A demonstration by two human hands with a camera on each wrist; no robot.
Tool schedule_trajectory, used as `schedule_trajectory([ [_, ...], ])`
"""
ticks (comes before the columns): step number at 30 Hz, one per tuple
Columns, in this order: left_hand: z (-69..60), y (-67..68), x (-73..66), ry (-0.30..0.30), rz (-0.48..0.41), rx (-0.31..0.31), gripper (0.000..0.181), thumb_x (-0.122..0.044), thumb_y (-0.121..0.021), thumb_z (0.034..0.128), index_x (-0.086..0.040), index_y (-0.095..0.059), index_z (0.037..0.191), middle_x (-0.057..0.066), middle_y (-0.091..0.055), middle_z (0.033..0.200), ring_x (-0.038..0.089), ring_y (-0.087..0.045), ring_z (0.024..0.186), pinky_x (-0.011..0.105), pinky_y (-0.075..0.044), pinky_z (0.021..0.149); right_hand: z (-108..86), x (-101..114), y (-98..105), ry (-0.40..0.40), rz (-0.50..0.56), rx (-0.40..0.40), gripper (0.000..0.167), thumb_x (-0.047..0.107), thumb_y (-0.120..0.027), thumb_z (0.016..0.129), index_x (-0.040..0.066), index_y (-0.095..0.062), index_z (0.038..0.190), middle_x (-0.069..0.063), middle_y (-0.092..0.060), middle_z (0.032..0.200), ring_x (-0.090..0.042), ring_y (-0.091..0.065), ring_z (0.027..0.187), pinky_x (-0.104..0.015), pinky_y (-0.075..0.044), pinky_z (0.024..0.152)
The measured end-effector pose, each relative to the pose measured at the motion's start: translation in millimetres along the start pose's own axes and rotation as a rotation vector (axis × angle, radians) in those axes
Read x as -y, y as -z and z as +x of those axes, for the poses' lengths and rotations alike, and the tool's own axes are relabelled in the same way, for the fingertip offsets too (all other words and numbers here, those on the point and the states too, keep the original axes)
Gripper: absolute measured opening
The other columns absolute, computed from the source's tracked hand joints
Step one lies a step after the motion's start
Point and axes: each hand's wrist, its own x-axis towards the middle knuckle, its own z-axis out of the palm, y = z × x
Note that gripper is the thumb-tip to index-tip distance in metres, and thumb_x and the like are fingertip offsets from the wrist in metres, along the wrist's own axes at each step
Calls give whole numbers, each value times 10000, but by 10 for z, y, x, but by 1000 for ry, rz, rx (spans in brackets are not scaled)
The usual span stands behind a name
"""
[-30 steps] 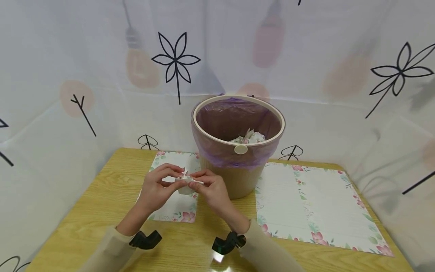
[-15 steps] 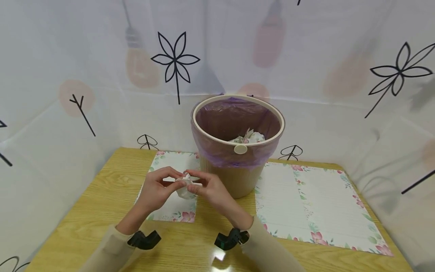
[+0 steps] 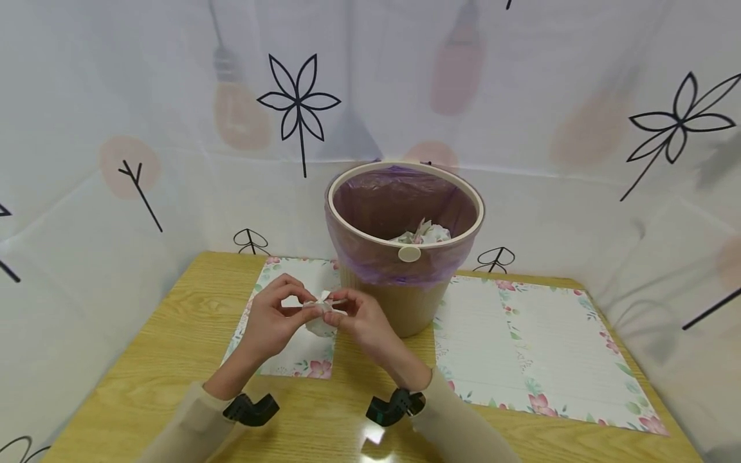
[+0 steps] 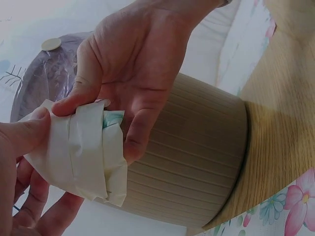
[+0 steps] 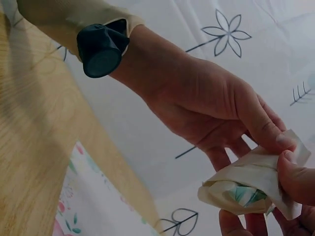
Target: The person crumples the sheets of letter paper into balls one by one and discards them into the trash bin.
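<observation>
Between the two hands is a small wad of folded white paper (image 3: 320,327), held above the table left of the bin. My left hand (image 3: 271,319) pinches its left side with thumb and fingers. On the other side my right hand (image 3: 368,326) pinches it too, thumb in front. In the left wrist view the paper wad (image 4: 81,155) has layered folds with a green printed patch at its end, and the right hand (image 4: 142,61) is on its upper edge. The right wrist view shows the wad (image 5: 246,179) with a hollow, green-printed end. Fingertips behind it are partly hidden.
A beige bin (image 3: 399,305) with a purple liner (image 3: 370,260) stands behind the hands. Crumpled floral paper (image 3: 433,233) lies inside it. A flower-bordered sheet (image 3: 301,360) lies on the left, and more such sheets (image 3: 573,347) on the right, on the wooden table (image 3: 168,360). A patterned cloth hangs behind.
Both hands keep their pinch on the paper wad while the fingers shift along its top. The wad has turned slightly and moved a little to the right.
</observation>
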Motion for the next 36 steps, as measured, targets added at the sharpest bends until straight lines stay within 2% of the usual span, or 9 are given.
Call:
schedule_trajectory([
  [3, -3, -8, -1, -2, 7, -2, 207, 132, -778, 775, -52, -723, 853, 96, -581, 921, 155, -599, 858, 325, -594, 697, -10, 0, -3, 14, 1, -11, 183, -36, -700, 892, -103, -611, 1037, -7, -630, 962, -210, -581, 916, -231, -499, 769],
  [7, -4, -21, 5, -3, 22, 21, 201, 170, -760, 769, 2, -706, 865, 149, -591, 920, 145, -593, 841, 351, -599, 685, -16, -13, -3, 28, 16, -23, 107, -77, -693, 878, -75, -626, 961, -60, -635, 924, -167, -592, 853, -226, -518, 760],
  [11, 5, -14, 26, 10, 27, 42, 191, 155, -753, 787, 12, -688, 896, 164, -595, 928, 144, -595, 853, 381, -600, 676, -14, -20, -2, 42, 19, -30, 117, -87, -690, 875, -110, -635, 975, -74, -650, 918, -154, -602, 844, -227, -523, 753],
  [17, 50, 68, 73, 53, 3, 79, 189, 85, -709, 869, -16, -672, 1024, 74, -616, 940, 128, -580, 874, 280, -569, 695, -24, -24, 0, 44, 3, -33, 161, -52, -691, 890, -132, -629, 1015, 6, -639, 910, -149, -570, 840, -219, -496, 725],
  [22, 139, 153, 89, 86, -35, 85, 136, 19, -646, 945, 24, -659, 1080, 103, -652, 975, 141, -624, 887, 265, -566, 749, -61, -18, 14, 30, 52, -41, 195, -52, -660, 913, -165, -596, 1059, 22, -632, 922, -148, -569, 844, -220, -505, 723],
  [28, 343, 197, 59, 86, 30, 40, 156, 37, -621, 957, 32, -662, 1107, 162, -662, 1038, 105, -639, 946, 241, -559, 796, -101, -28, 74, 26, 87, -44, 232, -38, -662, 918, -174, -569, 1082, -20, -636, 962, -152, -571, 848, -231, -521, 719],
  [32, 533, 172, -100, 3, 96, -4, 206, 76, -621, 939, 60, -650, 1142, 193, -653, 1129, 176, -616, 1048, 220, -537, 833, -115, -52, 112, 34, 92, -38, 293, 12, -701, 910, -177, -561, 1085, -49, -629, 973, -149, -568, 848, -232, -520, 715],
  [34, 628, 149, -230, -54, 126, -24, 239, 94, -628, 923, 82, -637, 1162, 223, -630, 1186, 249, -595, 1108, 271, -538, 867, -123, -56, 121, 35, 96, -35, 316, 23, -711, 904, -182, -557, 1088, -43, -623, 968, -146, -567, 847, -233, -521, 715],
  [36, 715, 123, -355, -105, 148, -41, 269, 102, -631, 915, 97, -625, 1184, 240, -601, 1245, 296, -564, 1172, 373, -534, 911, -131, -59, 131, 35, 96, -37, 307, 0, -701, 899, -189, -550, 1088, -22, -621, 959, -140, -564, 845, -230, -518, 713],
])
